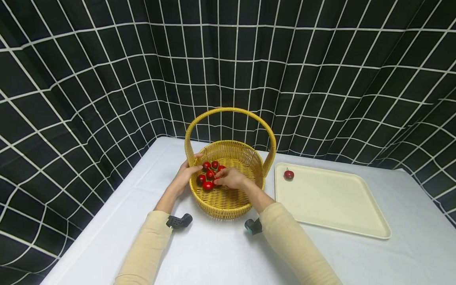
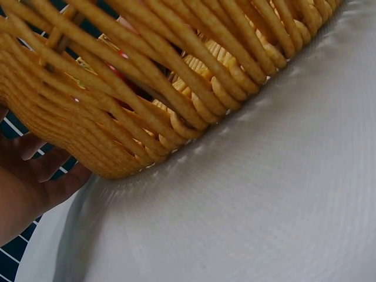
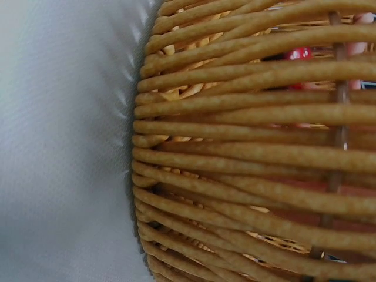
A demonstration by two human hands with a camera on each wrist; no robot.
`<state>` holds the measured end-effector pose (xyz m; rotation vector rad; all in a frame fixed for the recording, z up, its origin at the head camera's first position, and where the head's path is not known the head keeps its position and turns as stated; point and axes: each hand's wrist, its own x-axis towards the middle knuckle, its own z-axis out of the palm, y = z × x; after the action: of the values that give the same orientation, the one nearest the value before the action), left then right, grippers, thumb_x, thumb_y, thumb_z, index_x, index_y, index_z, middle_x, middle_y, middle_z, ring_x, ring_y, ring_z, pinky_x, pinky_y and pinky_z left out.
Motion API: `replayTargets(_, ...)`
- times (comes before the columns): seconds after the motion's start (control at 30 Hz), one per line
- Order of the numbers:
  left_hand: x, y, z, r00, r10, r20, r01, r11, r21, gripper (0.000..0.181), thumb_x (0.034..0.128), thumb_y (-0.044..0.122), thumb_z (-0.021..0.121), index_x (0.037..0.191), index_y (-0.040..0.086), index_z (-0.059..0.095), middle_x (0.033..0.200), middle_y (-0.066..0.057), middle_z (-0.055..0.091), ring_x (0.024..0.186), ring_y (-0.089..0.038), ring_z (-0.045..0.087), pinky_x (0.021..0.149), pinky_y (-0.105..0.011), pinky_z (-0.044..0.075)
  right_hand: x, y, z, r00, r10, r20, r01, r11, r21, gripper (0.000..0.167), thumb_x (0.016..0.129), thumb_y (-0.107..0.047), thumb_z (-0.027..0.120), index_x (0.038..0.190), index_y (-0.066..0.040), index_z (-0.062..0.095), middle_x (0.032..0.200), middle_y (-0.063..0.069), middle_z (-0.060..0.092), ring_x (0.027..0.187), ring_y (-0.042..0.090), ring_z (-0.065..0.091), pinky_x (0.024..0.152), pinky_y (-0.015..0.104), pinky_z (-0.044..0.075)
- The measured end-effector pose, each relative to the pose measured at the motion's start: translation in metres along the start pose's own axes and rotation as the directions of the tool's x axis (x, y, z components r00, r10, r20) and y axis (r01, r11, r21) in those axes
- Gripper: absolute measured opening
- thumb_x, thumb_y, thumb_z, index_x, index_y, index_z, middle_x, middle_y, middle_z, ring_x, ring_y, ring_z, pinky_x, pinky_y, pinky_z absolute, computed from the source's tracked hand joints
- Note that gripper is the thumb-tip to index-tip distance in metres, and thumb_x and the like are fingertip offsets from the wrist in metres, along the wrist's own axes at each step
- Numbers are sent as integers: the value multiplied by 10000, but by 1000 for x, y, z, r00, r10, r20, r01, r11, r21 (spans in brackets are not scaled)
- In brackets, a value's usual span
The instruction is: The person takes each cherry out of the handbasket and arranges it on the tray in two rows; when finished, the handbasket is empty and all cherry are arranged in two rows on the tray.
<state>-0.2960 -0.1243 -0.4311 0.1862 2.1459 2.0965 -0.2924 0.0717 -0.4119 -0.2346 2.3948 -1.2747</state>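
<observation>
A yellow wicker basket (image 1: 228,211) with a tall arched handle stands on the table. Several red cherries (image 1: 208,185) with green stems lie together in its left half. On the basket's left side, my left hand (image 1: 185,174) grips the rim, thumb over the edge; in the left wrist view its fingers (image 2: 64,182) lie against the outer weave. My right hand (image 1: 232,179) reaches inside the basket and pinches at a cherry on the right of the cluster, partly hidden by the fingers. In the right wrist view, the woven wall (image 3: 252,135) hides most of that hand.
To the basket's right lies a cream tray (image 1: 331,198) with one dark red cherry (image 1: 289,174) near its far left corner. White cloth (image 1: 210,253) covers the table. A black curtain with a white grid (image 1: 249,71) hangs behind and at both sides.
</observation>
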Motion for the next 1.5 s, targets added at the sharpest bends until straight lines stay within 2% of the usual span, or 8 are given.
replayTargets(0.17, -8, 13, 4, 1000, -6, 2, 6, 1000, 9, 527, 935, 45, 488, 1446, 42, 357, 1523, -173, 263, 1393, -324, 217, 1110, -494, 179, -1, 0, -2, 1000, -15, -4, 14, 997, -78, 264, 868, -148, 702, 1106, -48, 647, 1002, 52, 610, 789, 154, 512, 650, 233, 446)
replayTargets(0.33, 0, 2, 1, 1000, -13, -5, 13, 1000, -2, 531, 932, 50, 495, 1446, 54, 363, 1529, -166, 252, 1395, -321, 215, 1107, -498, 188, -1, 0, -2, 999, -37, -3, 36, 992, -120, 274, 854, -160, 720, 1095, -46, 655, 992, 52, 603, 799, 160, 507, 670, 240, 441)
replayTargets(0.5, 9, -12, -2, 1000, 2, -17, -2, 1000, -4, 530, 933, 81, 510, 1446, 105, 383, 1535, -125, 257, 1401, -296, 204, 1109, -507, 172, -1, 2, -3, 999, -34, 4, 33, 997, 68, 279, 869, -97, 695, 1110, 15, 613, 971, 88, 604, 781, 183, 589, 710, 282, 534)
replayTargets(0.63, 9, -17, -1, 1000, 16, -25, -16, 1000, 8, 520, 927, 93, 517, 1433, 116, 403, 1523, -119, 283, 1391, -293, 229, 1105, -503, 189, -2, 2, -6, 999, -34, -10, 35, 971, 237, 305, 873, -73, 683, 1142, 39, 593, 990, 129, 620, 846, 246, 646, 756, 333, 551)
replayTargets(0.83, 8, -17, -2, 999, 20, -33, -20, 1000, 12, 516, 918, 92, 516, 1424, 109, 412, 1513, -131, 298, 1391, -302, 227, 1105, -513, 181, -12, -4, -15, 998, -47, -42, 60, 921, 384, 386, 878, -114, 688, 1223, 18, 575, 1101, 150, 610, 987, 314, 641, 839, 383, 522)
replayTargets(1.0, 8, -14, -1, 999, 26, -40, -25, 1000, 11, 510, 916, 88, 516, 1416, 106, 419, 1505, -126, 314, 1389, -294, 230, 1107, -510, 174, -27, -12, -25, 995, -87, -58, 103, 913, 395, 427, 869, -193, 704, 1250, -44, 583, 1130, 115, 633, 1031, 299, 631, 868, 370, 509)
replayTargets(1.2, 7, -14, -2, 999, 28, -46, -28, 1000, 4, 510, 914, 84, 519, 1414, 101, 419, 1501, -124, 321, 1385, -292, 239, 1103, -510, 185, -48, -12, -33, 987, -157, -44, 161, 885, 437, 432, 893, -185, 671, 1281, -31, 559, 1173, 129, 633, 1096, 303, 602, 891, 348, 496)
replayTargets(1.5, 8, -15, -1, 999, 34, -42, -34, 999, 5, 511, 913, 89, 521, 1414, 104, 419, 1501, -128, 321, 1387, -298, 237, 1104, -516, 177, -85, -6, -48, 961, -250, -119, 277, 871, 406, 409, 887, -149, 681, 1254, -21, 553, 1174, 175, 602, 1002, 255, 648, 881, 402, 501)
